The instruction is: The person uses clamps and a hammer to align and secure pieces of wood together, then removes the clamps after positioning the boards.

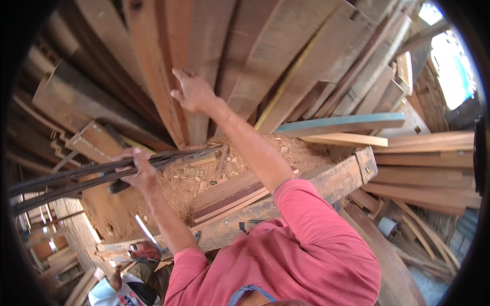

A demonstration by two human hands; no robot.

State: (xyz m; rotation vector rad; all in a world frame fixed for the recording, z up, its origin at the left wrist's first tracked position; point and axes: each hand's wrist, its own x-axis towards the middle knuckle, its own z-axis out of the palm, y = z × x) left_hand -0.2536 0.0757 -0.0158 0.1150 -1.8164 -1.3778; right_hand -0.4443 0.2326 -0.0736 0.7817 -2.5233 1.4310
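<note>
My left hand (140,171) is closed round a bundle of long, thin, dark bars (71,182). They stretch from the left edge to above the bench, and their exact kind is hard to make out. Raised and stretched far forward, my right hand (194,93) has its index finger and thumb apart with nothing visible between them. It is in front of a reddish-brown plank (158,76) in the upright stack; whether it touches the wood I cannot tell. Below my arms, several wooden strips (229,196) lie side by side on the sawdust-covered workbench (168,201).
Planks (270,66) lean closely packed along the far side. A blue-edged board (347,123) lies beyond the bench's thick front beam (334,176). Stacked timber (423,176) fills the right. Another person (125,290) is at the lower left, near a red tool (144,251).
</note>
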